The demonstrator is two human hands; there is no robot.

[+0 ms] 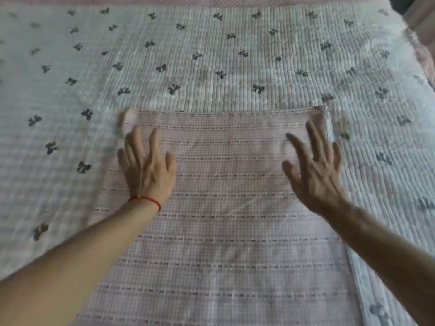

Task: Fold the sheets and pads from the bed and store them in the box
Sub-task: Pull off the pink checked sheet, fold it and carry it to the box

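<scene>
A pink checked sheet (226,208) with rows of small dark stitches lies folded into a long strip in the middle of the bed. Its far edge ends just beyond my fingers. Under it spreads a white ribbed pad (211,55) printed with dark bows. My left hand (148,165), a red string at its wrist, presses flat on the sheet's far left corner with fingers spread. My right hand (315,168) is over the far right corner with straight spread fingers, slightly blurred. Neither hand grips anything.
A pink quilted layer (211,0) shows at the far edge of the bed. At the right the pad's edge drops off beside a pinkish surface (423,31). No box is in view.
</scene>
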